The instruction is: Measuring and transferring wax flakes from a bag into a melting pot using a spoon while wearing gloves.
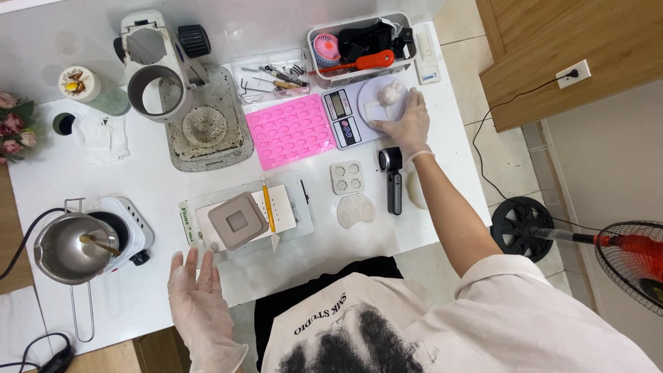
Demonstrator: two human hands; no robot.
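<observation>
My right hand point(409, 119), in a thin clear glove, reaches to the far right of the white table point(152, 290). It grips the right edge of a white round plate point(373, 93) lying on a digital kitchen scale point(343, 117). A white lump point(392, 90) and a small white square piece point(376, 110) sit on the plate. My left hand point(197, 293), also gloved, hovers open and palm up at the near table edge, holding nothing. It is just below a clear tray with a grey square mould point(238, 221) and a yellow stick point(268, 207).
A pink silicone mould point(293, 131) lies left of the scale. White cast pieces point(347, 177) and a black hand tool point(392, 179) sit mid-table. A steel pot on a hot plate point(69, 245) stands at the left, a white machine point(159, 62) behind, a tool bin point(362, 45) at the back. A red fan point(632, 255) stands on the floor.
</observation>
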